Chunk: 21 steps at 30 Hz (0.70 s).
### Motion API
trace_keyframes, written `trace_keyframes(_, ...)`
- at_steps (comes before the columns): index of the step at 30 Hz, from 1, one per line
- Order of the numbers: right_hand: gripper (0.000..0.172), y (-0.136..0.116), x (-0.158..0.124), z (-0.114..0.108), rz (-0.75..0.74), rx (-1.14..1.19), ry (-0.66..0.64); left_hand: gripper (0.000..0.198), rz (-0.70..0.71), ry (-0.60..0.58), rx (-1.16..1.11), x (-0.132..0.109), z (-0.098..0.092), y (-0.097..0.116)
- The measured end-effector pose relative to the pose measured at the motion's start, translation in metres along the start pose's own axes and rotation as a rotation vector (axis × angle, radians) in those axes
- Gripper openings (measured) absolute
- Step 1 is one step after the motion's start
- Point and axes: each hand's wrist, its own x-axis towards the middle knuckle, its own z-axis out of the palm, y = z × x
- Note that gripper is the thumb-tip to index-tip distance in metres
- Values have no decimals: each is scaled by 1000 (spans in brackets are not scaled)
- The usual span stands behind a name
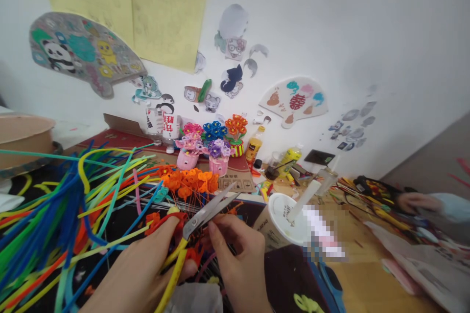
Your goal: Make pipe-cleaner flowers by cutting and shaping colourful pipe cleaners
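My left hand (147, 254) is closed around the yellow-handled scissors (200, 220), whose blades point up and away, slightly parted. A red pipe-cleaner piece (179, 217) shows beside its thumb. My right hand (238, 254) pinches close under the blades; its fingertips hide what lies between them. Orange-red fuzzy bits show in the gap between both hands. Just beyond the blades lies a bunch of orange pipe-cleaner flowers (191, 183) on thin stems. Loose pipe cleaners (73, 220) in blue, green, yellow and orange heap up on the left.
Finished pipe-cleaner flowers in pink pots (187, 159) and a striped pot (237, 149) stand by the wall. A lidded cup (286, 215) with a straw is near my right hand. Bottles (255, 144) stand behind. At far right, another person's hand (418, 202) rests near a plastic bag (414, 254).
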Motion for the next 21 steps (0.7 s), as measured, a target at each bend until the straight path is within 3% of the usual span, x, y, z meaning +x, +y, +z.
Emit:
trace_keyframes(7, 22, 2, 0, -2, 12, -38, -57, 21, -13, -170, 109, 2, -6, 11)
trace_keyframes(16, 25, 6, -2, -1, 40, -34, -75, 32, 44, -223, 66, 5, -1, 6)
trace_keyframes(21, 23, 6, -1, -2, 17, -77, -71, 26, 54, -184, 61, 4, 0, 5)
